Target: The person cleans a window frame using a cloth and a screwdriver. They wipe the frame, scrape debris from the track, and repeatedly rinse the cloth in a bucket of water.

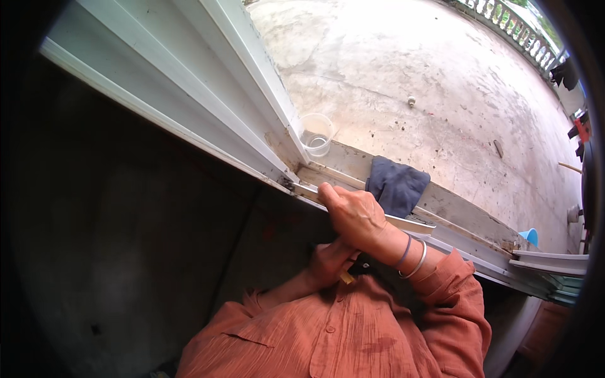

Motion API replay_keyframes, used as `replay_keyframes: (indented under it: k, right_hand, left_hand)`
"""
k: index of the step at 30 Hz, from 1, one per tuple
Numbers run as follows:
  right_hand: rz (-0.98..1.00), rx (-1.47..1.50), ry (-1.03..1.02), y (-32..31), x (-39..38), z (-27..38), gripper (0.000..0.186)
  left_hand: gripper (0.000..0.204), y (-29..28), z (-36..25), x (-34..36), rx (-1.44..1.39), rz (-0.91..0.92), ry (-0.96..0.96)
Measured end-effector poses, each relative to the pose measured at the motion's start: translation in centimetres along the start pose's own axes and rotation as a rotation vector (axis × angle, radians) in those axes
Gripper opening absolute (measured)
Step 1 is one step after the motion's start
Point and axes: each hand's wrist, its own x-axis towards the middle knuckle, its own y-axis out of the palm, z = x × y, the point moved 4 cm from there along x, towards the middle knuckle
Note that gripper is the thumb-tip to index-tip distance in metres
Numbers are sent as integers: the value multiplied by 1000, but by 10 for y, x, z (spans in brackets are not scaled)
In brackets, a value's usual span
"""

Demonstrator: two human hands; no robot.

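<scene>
My right hand point(357, 217) is closed, its fist over a pale metal strip point(411, 225) that lies along the window track point(466, 254). Whether its curled fingers grip the strip or something smaller is hidden. Just below, near my shirt, my left hand point(329, 261) is closed too, close against the right wrist. A small yellow piece point(346, 276) shows at its lower side; I cannot make out what it belongs to. Beyond my right hand, a dark blue-grey cloth point(397, 186) drapes over the sill.
The white window frame point(208, 75) rises at the left. By its foot stands a clear plastic tub point(316, 134). Outside stretches a concrete floor point(378, 57), with a small object point(411, 101) on it and a balustrade point(510, 25) far right. A blue container point(530, 236) sits beyond the sill.
</scene>
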Motion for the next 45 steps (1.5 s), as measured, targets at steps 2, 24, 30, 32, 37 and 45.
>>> replay_keyframes:
  k: [2, 24, 30, 32, 37, 45]
  right_hand:
    - [-15, -34, -16, -4, -5, -3, 16]
    - [255, -539, -48, -56, -27, 32, 17]
    - [359, -641, -46, -46, -21, 39, 10]
    - [385, -645, -53, -42, -14, 43, 10]
    - [215, -540, -34, -2, 13, 37, 8]
    - [209, -162, 15, 5, 21, 13, 10]
  left_hand:
    - [14, 1, -2, 5, -24, 15, -11]
    - [32, 1, 7, -2, -122, 50, 10]
    - [26, -2, 9, 0, -119, 12, 79]
    - [23, 0, 13, -5, -119, 27, 86]
    - [20, 12, 29, -30, -128, 71, 85]
    - [38, 7, 22, -20, -85, 63, 80]
